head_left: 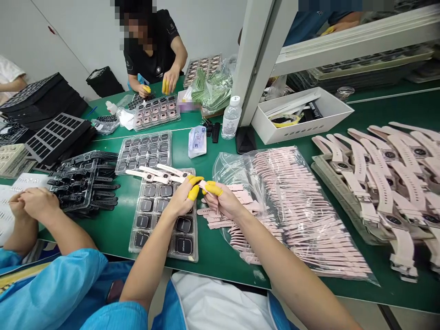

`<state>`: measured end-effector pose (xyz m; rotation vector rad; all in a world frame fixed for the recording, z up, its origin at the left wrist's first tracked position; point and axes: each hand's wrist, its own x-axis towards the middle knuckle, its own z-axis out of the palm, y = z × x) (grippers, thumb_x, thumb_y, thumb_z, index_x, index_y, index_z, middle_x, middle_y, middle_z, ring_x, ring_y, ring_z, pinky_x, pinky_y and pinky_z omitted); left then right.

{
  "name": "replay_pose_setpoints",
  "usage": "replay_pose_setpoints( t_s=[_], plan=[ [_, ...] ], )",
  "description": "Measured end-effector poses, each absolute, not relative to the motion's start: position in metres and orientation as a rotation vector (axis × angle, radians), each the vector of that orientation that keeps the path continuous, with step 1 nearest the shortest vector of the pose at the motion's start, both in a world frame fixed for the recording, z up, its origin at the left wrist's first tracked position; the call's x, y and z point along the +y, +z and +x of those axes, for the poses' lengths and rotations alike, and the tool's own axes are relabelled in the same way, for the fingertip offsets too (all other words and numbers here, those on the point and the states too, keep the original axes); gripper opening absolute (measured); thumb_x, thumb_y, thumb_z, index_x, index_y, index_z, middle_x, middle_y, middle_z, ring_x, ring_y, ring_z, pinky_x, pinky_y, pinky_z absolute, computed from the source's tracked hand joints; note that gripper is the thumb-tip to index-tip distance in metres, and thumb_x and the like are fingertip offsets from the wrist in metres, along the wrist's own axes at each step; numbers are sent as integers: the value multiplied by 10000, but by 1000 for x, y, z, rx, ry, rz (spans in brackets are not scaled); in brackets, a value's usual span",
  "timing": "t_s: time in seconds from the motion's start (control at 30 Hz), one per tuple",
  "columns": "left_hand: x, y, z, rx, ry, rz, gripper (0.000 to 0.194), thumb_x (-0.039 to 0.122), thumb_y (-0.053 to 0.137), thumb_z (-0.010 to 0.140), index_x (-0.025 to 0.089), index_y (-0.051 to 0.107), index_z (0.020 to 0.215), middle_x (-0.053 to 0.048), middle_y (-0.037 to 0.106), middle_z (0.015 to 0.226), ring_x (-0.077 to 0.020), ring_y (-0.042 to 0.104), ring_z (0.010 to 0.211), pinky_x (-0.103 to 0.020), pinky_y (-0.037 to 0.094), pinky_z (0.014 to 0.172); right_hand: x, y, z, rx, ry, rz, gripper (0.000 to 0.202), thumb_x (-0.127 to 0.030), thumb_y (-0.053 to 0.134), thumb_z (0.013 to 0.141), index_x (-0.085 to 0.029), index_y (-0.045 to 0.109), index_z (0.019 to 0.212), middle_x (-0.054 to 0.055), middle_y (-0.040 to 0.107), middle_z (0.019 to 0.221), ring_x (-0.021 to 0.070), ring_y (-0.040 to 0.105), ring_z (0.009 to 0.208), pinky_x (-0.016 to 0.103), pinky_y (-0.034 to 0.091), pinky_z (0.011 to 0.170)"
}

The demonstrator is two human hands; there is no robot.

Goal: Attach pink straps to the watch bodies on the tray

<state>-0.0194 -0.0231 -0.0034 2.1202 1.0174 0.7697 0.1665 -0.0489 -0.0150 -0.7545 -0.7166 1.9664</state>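
My left hand (185, 198) and my right hand (222, 200) meet above the table, with yellow finger covers on the fingertips. My right fingers pinch a pale pink watch strap (202, 184). The closed left fingers meet its end; the small dark piece between them is mostly hidden. Below my left forearm lies a clear tray (135, 238) of square watch cases (183, 245). Pink-strapped watches (165, 175) rest across its far end. Under and beside my right hand, loose pink straps (215, 224) lie next to a plastic bag (237, 160) and a big spread of pink straps (302, 206).
Finished-looking pink watches (390, 183) fill a tray at right. A white box (302, 126), a bottle (231, 118) and a wipes packet (197, 142) stand beyond. Black-strapped watches (82, 181) lie left, beside a co-worker's clasped hands (36, 204). Another person (154, 50) works opposite.
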Motion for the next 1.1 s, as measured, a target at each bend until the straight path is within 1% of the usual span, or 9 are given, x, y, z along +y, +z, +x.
replay_pose_setpoints(
  t_s=[0.2,0.47,0.57,0.63,0.7,0.77,0.87,1.03,1.1],
  plan=[
    [-22,-7,-18,1008,775,2147,386,340,397,1080,198,606,1372,-143,649,1299,-256,616,1201,-453,511,1084,-48,-14,166,-690,1951,-722,417,-512,772,841,-244,476,720,-101,353,413,91,249,384,214,253,374],
    [-21,-8,-20,1053,678,2261,315,259,450,1016,183,656,1241,-134,666,1182,-254,631,1115,-430,547,1017,-50,-17,163,-784,1921,-833,430,-575,781,822,-231,524,789,-105,395,425,80,276,361,201,230,353],
    [-21,-11,-21,1026,757,2117,341,301,443,1049,198,612,1326,-132,666,1248,-247,639,1175,-443,535,1063,-50,-16,164,-782,1934,-807,438,-582,790,812,-228,532,813,-101,415,434,82,303,366,201,258,358],
    [-21,-12,-21,1018,844,1963,393,358,531,1038,194,553,1394,-137,669,1263,-244,661,1178,-431,548,1048,-50,-14,165,-750,1928,-790,430,-573,792,814,-230,534,846,-93,453,459,86,324,377,203,277,363],
    [-22,-11,-18,1036,912,1843,405,402,643,995,189,582,1334,-122,693,1182,-230,695,1081,-394,576,970,-50,-13,166,-738,1914,-785,432,-584,781,827,-230,545,900,-81,505,503,87,350,392,201,298,370],
    [-23,-9,-16,1054,971,1809,312,426,715,953,190,666,1150,-87,706,1050,-207,697,952,-363,584,884,-50,-14,167,-762,1930,-785,452,-620,756,841,-230,550,939,-78,522,533,82,348,393,198,293,365],
    [-21,-5,-13,1025,1097,1752,295,470,767,905,189,707,968,-70,701,972,-196,684,880,-345,590,809,-51,-16,169,-829,2052,-794,472,-672,697,869,-231,541,928,-95,468,528,67,288,365,197,233,342],
    [-5,3,-32,1169,1584,1152,469,588,790,853,204,598,1044,-73,761,1037,-154,721,729,-244,558,587,-53,-19,174,-1082,2190,-859,471,-661,668,901,-210,534,876,-86,477,571,42,291,381,187,200,365],
    [1,4,-41,1234,1722,975,513,604,789,847,222,540,1082,-74,778,1074,-137,716,656,-237,557,558,-53,-19,175,-1147,2189,-883,456,-634,694,893,-214,518,870,-83,496,584,40,308,384,187,198,370]
  ],
)
